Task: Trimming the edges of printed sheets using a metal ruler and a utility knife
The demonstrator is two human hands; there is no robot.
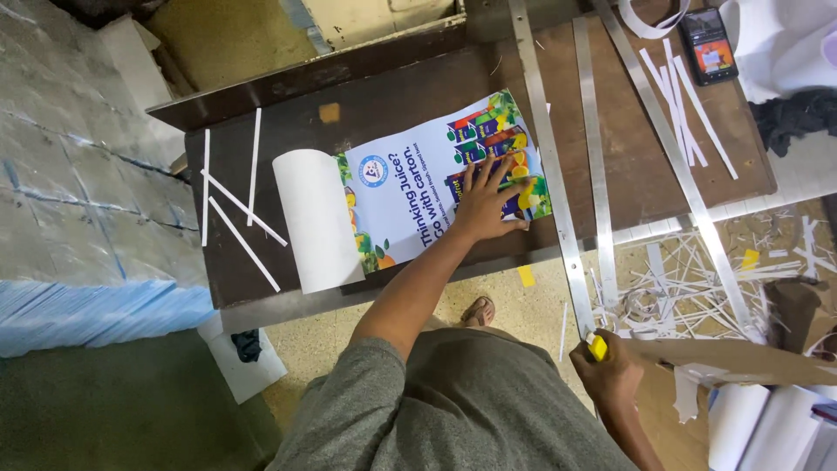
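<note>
Posters [410, 205] in a printed stack lie on the dark wooden table [261, 96], at about twelve o'clock from the person, with the left end curled up into a white roll. The left hand [485, 202] lies flat and open on the right end of the sheet, fingers spread, pinning it down just beside a long metal ruler [545, 157] that runs along the sheet's right edge. The right hand [603, 366], down at five o'clock, is closed around a small yellow cutter [597, 346] near the ruler's near end. The risk, as I judge it, is that the curled end springs back and drags the sheet askew under the ruler, or that the ruler slides, since no hand presses on it, and the blade wanders toward the spread fingers. The print is glossy, white with blue lettering and bright cartons and fruit at both ends. White paper strips [244, 209] lie at ten o'clock, and more litter the floor at three o'clock.
</note>
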